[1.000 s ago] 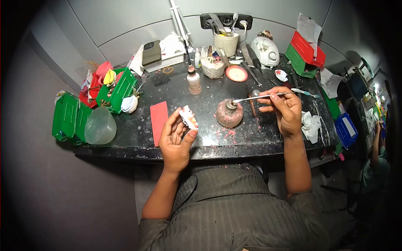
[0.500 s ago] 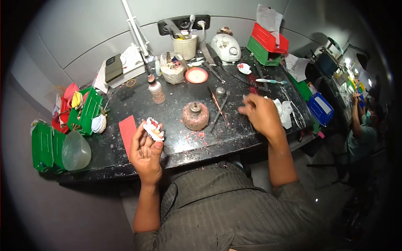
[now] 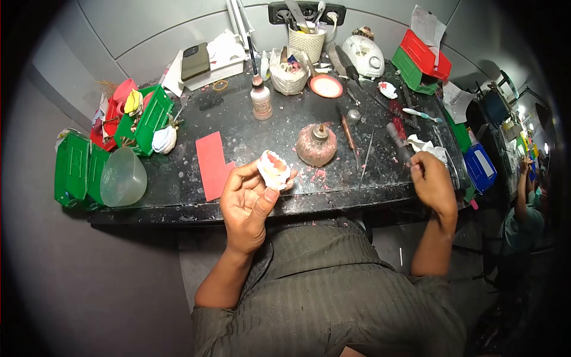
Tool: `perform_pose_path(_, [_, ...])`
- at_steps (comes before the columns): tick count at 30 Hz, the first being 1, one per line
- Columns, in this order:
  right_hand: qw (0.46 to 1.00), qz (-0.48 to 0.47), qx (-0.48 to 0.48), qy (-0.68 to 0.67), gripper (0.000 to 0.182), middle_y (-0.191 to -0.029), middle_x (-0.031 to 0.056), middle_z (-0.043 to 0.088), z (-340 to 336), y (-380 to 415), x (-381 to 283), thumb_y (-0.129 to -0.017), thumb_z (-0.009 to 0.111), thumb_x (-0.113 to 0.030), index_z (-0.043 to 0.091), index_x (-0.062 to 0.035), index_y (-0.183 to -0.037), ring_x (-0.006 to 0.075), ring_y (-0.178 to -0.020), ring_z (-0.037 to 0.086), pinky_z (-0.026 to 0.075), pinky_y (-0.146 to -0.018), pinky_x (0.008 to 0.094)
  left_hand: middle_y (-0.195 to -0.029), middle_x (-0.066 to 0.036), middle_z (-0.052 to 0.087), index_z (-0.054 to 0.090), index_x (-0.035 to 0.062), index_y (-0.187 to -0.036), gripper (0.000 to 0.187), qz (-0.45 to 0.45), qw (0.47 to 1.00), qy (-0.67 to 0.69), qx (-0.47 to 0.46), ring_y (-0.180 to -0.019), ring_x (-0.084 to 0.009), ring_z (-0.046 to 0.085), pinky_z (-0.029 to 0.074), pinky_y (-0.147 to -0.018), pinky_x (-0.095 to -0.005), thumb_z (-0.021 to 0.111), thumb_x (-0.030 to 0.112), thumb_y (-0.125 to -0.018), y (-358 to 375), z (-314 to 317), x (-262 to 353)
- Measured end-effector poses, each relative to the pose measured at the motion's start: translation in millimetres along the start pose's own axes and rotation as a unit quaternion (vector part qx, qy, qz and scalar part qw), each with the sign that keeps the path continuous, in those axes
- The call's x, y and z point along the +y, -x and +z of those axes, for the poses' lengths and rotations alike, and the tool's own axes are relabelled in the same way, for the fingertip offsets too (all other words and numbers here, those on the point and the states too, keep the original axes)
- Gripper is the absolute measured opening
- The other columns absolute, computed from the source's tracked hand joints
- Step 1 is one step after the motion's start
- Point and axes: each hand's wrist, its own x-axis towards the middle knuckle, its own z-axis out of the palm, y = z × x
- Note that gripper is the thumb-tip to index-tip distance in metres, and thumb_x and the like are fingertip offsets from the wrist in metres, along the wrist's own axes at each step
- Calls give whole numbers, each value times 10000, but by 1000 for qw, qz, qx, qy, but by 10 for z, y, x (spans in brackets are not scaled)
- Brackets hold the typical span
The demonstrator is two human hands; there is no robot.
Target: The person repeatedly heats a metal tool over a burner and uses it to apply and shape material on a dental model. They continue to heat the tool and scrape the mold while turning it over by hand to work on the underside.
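Note:
My left hand [image 3: 247,214] holds a white dental cast [image 3: 274,169] with red material on it, fingers and thumb closed around it above the front of the bench. On the right, my right hand [image 3: 435,183] is closed in a pinch on a slim tool [image 3: 399,140], which is blurred and tilted up to the left. Between the hands stands a round glass burner [image 3: 316,144] with pinkish contents. Right of the burner lie a brown-handled tool [image 3: 348,132] and a thin metal tool [image 3: 367,152]. A red wax sheet [image 3: 210,163] lies left of my left hand.
A dropper bottle [image 3: 262,102], a plastic-lined cup [image 3: 289,74] and a red-rimmed dish [image 3: 326,85] stand behind. Green bins [image 3: 156,122] and a clear bowl [image 3: 124,178] are left; a toothbrush [image 3: 422,115] and crumpled tissue [image 3: 425,146] lie right. Another person [image 3: 523,217] is far right.
The view has shifted, so the bench items appear further right. My right hand now shows a blurred tool in its fingers. My left hand still holds the cast, now turned differently.

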Motion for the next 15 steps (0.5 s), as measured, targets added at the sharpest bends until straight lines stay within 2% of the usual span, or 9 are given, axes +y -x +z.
perform_pose_path(1, [999,11,2,-30,77,-766,159,642,-66,17,-21,-863,549,5,620,24,-888,232,-712,648,501,-669,375,-1227,-258,555,395,-101,-1271,445,-2,1000,2,-1,-1159,-360,598,488,-1014,-445,632,18,-915,9,13,1])
perform_pose_path(2, [997,18,-2,-80,72,-796,88,644,-77,24,22,-920,535,8,606,22,-925,107,-724,621,516,-671,283,-1229,-258,554,390,-96,-1263,441,-4,1000,4,-2,-1160,-359,597,487,-1015,-448,633,10,-911,21,29,-1])
perform_pose_path(3, [996,21,-4,-82,72,-796,88,644,-99,43,-42,-920,535,8,606,22,-925,107,-724,621,516,-671,283,-1229,-258,554,390,-96,-1263,441,-8,1000,3,-2,-1160,-359,597,487,-1015,-448,633,10,-911,31,54,-11])
perform_pose_path(4, [978,4,7,-210,68,-835,85,644,-127,67,-189,-933,537,11,602,23,-947,109,-762,631,524,-703,262,-1233,-259,549,381,-88,-1257,456,17,1000,-15,4,-1165,-359,593,487,-1014,-446,645,-12,-893,41,88,-27])
perform_pose_path(7, [854,-122,38,-504,87,-941,110,645,52,183,-689,-937,570,20,591,28,-1022,149,-860,663,547,-792,248,-1245,-259,535,368,-70,-1246,501,61,996,-60,16,-1180,-360,582,489,-1011,-439,675,-52,-851,82,181,-77])
perform_pose_path(9, [808,-187,51,-556,117,-940,145,663,184,286,-998,-903,607,42,604,39,-1020,188,-874,676,557,-799,281,-1252,-258,526,363,-60,-1241,529,80,993,-87,23,-1189,-361,574,490,-1009,-435,693,-70,-827,105,218,-101])
perform_pose_path(11, [844,-302,58,-439,127,-955,179,678,274,313,-1048,-872,634,56,616,46,-998,228,-879,688,565,-805,314,-1276,-272,528,359,-19,-1244,539,120,982,-139,40,-1191,-406,571,479,-1021,-454,701,-54,-828,119,236,-120])
perform_pose_path(12, [845,-371,51,-382,125,-994,215,624,318,306,-1087,-901,586,63,562,55,-1024,314,-957,685,584,-835,394,-1276,-272,528,359,-19,-1244,539,118,982,-141,37,-1191,-406,571,479,-1021,-454,701,-54,-828,120,245,-126])
perform_pose_path(15, [842,-405,71,-350,192,-982,212,668,372,326,-1303,-870,660,27,618,52,-1055,305,-934,689,572,-821,361,-1271,-254,494,349,-32,-1241,602,154,975,-153,53,-1205,-358,555,495,-997,-428,742,-59,-786,120,244,-134])
